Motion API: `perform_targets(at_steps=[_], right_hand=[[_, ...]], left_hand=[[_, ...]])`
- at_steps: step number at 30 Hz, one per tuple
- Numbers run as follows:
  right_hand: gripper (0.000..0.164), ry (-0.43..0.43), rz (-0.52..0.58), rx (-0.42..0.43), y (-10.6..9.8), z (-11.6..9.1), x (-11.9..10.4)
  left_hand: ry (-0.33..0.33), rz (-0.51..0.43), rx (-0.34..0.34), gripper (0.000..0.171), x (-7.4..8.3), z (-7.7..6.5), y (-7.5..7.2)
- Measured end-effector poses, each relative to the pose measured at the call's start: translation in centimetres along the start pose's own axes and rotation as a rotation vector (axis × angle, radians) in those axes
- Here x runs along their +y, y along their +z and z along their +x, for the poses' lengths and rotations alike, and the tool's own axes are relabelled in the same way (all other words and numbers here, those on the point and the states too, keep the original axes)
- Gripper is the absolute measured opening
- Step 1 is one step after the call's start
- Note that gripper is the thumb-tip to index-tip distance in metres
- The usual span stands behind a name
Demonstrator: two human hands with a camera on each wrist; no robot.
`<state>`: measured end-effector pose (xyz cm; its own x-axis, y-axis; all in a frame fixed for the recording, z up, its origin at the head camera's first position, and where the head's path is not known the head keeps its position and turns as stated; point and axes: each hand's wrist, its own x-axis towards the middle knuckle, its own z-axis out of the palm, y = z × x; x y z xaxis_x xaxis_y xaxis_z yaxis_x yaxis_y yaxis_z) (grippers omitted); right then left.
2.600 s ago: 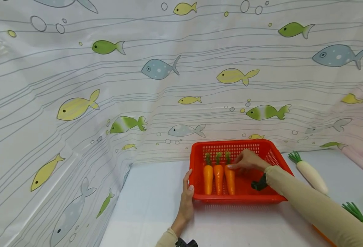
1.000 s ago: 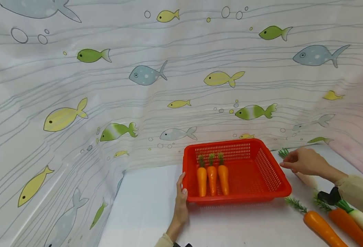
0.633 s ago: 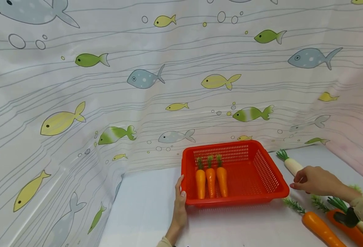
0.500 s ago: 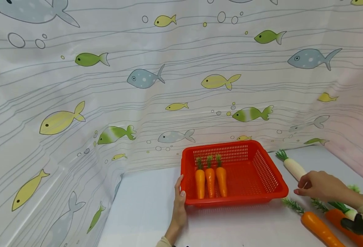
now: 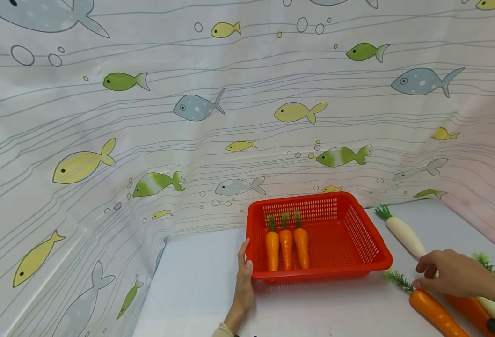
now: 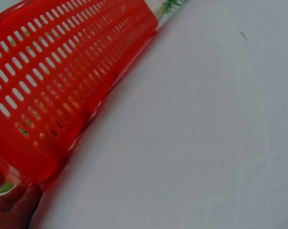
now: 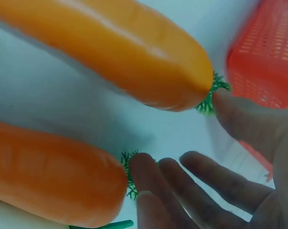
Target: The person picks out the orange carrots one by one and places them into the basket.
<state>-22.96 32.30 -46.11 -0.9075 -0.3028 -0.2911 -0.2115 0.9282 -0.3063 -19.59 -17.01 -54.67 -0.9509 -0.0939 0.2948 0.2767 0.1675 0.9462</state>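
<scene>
Past the white radish (image 5: 406, 236) and nearer to me than half a second ago, my right hand (image 5: 454, 276) hangs by the leafy tops (image 5: 399, 281) of two loose carrots (image 5: 434, 310) on the bench (image 5: 205, 262), thumb and fingers spread; my left hand (image 5: 244, 286) rests against the red basket (image 5: 319, 273). Seemingly I'm fetching a fourth to join its three carrots (image 5: 287, 248); next calls for pinching one

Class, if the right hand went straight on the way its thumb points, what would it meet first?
Most likely the leafy green top of the loose carrot nearest the red basket; the right hand has its thumb close by, though contact is unclear.
</scene>
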Motion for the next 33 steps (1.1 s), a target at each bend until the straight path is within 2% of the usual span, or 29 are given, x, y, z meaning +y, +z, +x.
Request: perform_targets(at_steps=[4, 10, 17, 29, 33], right_hand=[[0.044, -0.01, 0.026, -0.044, 0.3, -0.2, -0.4], [0.045, 0.011, 0.091, -0.112, 1.4, -0.4, -1.0], [0.033, -0.022, 0.129, -0.113, 2.3, -0.7, -1.4], [0.035, -0.01, 0.187, -0.114, 3.7, 0.1, -0.6], [0.039, 0.0, 0.177, -0.088, 3.8, 0.4, -0.8]], left_hand=[[0.018, -0.003, 0.001, 0.06, 0.1, 0.0, -0.1], [0.007, -0.004, -0.018, 0.061, 0.0, 0.0, -0.1], [-0.015, 0.001, -0.024, 0.061, -0.1, 0.1, -0.1], [0.01, 0.001, -0.025, 0.061, 0.0, 0.0, -0.2], [0.011, 0.008, -0.021, 0.061, 0.1, 0.0, -0.2]])
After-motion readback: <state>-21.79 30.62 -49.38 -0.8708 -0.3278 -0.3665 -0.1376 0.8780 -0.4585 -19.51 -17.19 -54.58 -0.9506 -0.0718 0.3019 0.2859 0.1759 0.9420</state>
